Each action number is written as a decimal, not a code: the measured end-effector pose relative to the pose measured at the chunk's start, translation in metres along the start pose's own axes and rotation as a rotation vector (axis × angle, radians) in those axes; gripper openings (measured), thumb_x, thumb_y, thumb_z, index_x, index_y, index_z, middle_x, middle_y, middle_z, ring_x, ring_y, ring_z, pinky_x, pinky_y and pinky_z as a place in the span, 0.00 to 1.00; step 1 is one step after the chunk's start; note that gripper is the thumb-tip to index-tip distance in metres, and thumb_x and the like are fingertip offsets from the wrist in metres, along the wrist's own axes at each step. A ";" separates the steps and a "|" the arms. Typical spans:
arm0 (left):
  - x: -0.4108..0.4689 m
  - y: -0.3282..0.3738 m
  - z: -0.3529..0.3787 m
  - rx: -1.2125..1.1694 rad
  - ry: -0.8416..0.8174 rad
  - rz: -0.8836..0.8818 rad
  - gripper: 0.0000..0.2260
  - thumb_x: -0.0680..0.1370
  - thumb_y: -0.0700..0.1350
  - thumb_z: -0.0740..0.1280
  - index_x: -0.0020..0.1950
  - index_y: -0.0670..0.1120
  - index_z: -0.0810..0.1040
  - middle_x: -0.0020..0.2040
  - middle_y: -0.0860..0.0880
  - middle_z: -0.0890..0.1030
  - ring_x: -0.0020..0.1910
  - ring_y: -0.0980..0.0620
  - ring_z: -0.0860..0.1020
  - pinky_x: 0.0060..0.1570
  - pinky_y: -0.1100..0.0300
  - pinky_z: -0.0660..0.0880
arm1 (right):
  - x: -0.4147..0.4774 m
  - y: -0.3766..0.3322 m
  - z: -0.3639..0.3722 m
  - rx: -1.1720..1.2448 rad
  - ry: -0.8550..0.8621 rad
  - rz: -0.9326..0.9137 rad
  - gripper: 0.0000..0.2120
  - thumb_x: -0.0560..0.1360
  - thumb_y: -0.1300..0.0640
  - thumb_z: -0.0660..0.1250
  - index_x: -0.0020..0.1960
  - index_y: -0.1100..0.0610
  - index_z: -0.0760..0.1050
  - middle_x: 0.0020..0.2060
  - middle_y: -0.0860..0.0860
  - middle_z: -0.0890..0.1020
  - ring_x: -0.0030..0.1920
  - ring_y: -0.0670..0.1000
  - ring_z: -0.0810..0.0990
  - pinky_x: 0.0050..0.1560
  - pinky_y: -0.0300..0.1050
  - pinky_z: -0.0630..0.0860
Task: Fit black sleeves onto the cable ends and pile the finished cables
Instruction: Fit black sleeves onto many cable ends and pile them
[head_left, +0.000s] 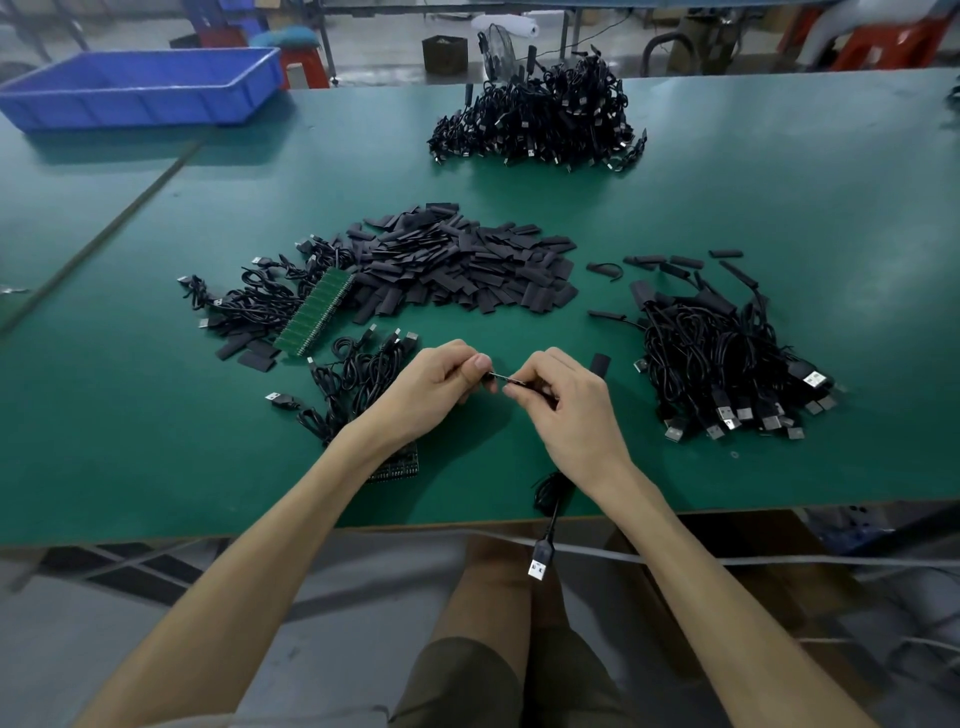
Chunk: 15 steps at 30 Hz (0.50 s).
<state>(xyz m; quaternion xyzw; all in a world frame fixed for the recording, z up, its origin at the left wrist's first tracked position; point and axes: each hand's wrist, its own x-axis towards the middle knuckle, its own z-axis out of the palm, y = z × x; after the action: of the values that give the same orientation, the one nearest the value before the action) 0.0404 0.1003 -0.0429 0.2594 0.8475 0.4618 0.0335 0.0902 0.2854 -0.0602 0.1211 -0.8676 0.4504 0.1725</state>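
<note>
My left hand (435, 382) and my right hand (563, 400) meet above the green table (675, 208), both pinching the thin end of one black cable (497, 378). A black sleeve (598, 364) sticks up behind my right hand; I cannot tell whether it sits on the cable. The cable's coil and USB plug (539, 564) hang over the table's front edge. Loose black sleeves (467, 265) lie heaped in the middle. Left of my hands lies a bundle of cables (358, 379). Cables with sleeves are piled at the right (727, 358).
A bigger heap of black cables (540, 119) sits at the far middle. A strip of green circuit boards (317, 314) leans on more cables at the left. A blue plastic bin (140, 85) stands at the back left. A dark board (400, 465) lies under my left forearm.
</note>
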 end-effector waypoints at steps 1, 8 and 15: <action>0.000 0.000 0.000 -0.003 0.003 -0.005 0.13 0.85 0.44 0.59 0.43 0.49 0.79 0.38 0.49 0.73 0.35 0.51 0.73 0.40 0.60 0.69 | 0.000 0.000 0.000 -0.011 -0.009 0.003 0.08 0.77 0.63 0.74 0.43 0.61 0.76 0.39 0.51 0.76 0.38 0.49 0.72 0.39 0.35 0.67; 0.000 -0.003 0.003 0.100 -0.046 -0.026 0.11 0.85 0.46 0.60 0.46 0.48 0.78 0.43 0.52 0.72 0.39 0.63 0.72 0.42 0.67 0.66 | -0.001 0.000 0.002 -0.053 -0.049 0.026 0.09 0.78 0.61 0.73 0.42 0.61 0.75 0.37 0.46 0.74 0.40 0.46 0.73 0.39 0.36 0.67; 0.000 -0.004 0.004 0.096 -0.081 -0.040 0.12 0.85 0.47 0.59 0.42 0.51 0.74 0.42 0.51 0.72 0.37 0.59 0.70 0.41 0.63 0.66 | -0.002 -0.003 0.001 -0.041 -0.027 0.013 0.08 0.77 0.60 0.75 0.42 0.60 0.77 0.38 0.49 0.76 0.39 0.49 0.73 0.39 0.36 0.69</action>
<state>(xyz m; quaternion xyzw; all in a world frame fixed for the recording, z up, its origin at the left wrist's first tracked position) 0.0396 0.1019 -0.0483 0.2621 0.8717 0.4090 0.0643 0.0927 0.2828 -0.0591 0.1177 -0.8797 0.4319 0.1603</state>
